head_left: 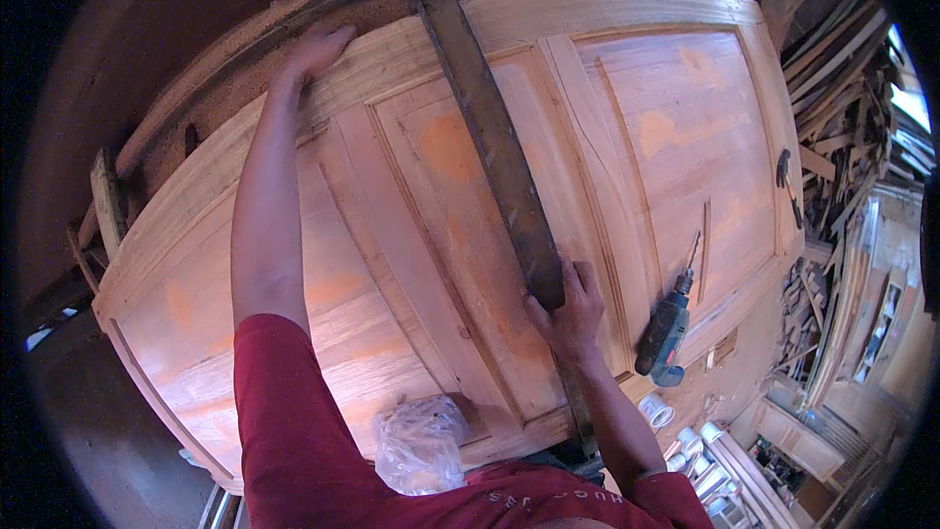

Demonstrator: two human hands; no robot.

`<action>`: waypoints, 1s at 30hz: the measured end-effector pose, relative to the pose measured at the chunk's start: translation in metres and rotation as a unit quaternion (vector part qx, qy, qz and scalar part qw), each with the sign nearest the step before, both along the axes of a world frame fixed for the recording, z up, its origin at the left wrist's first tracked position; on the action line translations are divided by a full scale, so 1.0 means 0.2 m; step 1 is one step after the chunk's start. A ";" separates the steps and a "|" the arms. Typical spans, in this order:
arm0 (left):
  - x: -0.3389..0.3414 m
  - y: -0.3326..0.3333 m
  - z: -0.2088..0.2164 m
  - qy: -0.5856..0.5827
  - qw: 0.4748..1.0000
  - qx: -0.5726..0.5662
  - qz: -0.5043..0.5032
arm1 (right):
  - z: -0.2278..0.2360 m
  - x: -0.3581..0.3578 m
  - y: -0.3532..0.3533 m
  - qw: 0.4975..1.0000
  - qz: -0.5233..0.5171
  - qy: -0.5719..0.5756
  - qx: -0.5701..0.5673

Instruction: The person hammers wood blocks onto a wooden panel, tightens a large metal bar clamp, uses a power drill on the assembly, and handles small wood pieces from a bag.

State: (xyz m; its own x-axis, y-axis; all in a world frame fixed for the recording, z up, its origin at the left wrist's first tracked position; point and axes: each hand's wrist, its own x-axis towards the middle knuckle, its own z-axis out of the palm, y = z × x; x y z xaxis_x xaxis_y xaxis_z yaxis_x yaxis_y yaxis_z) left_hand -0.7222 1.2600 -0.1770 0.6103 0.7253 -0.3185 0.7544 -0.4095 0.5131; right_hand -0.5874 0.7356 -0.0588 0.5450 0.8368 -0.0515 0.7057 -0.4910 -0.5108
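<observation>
Right hand (573, 321), fingers (585, 277) curled round dark bar (490, 137); left hand (318, 51) at wooden door's (401, 206) far edge, hold unclear

Wooden panel (401, 235), centre: pinkish tan, orange patches | metal bar (490, 147), upper centre: dark brown | drill (666, 333), lower right: teal, black | shirt (294, 421), bottom: dark red | small tool (782, 172), right: seemingly black, orange

The left arm (269, 206) stretches far forward, left hand (323, 51) perhaps loosely bent; the right forearm (624, 421) slants inward, right hand (573, 321) curled, thumb apart.
</observation>
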 end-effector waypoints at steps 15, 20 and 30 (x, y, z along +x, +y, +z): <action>0.13 -0.03 0.17 -0.059 0.986 -0.153 0.028 | -0.02 0.01 0.02 0.999 -0.007 0.022 0.024; 0.18 0.05 0.12 -0.046 0.963 -0.263 0.043 | -0.04 0.01 -0.01 1.000 -0.004 0.006 0.009; 0.31 0.10 0.05 -0.032 0.974 -0.220 -0.032 | -0.05 0.02 0.00 1.000 0.006 -0.005 0.019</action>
State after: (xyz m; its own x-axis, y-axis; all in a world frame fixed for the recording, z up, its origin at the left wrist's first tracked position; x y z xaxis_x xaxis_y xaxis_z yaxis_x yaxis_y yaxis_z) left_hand -0.6602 1.2790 -0.1675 0.6786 0.4863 -0.5504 0.6953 -0.1839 0.6948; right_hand -0.5836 0.7357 -0.0680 0.5351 0.8447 -0.0130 0.7169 -0.4623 -0.5218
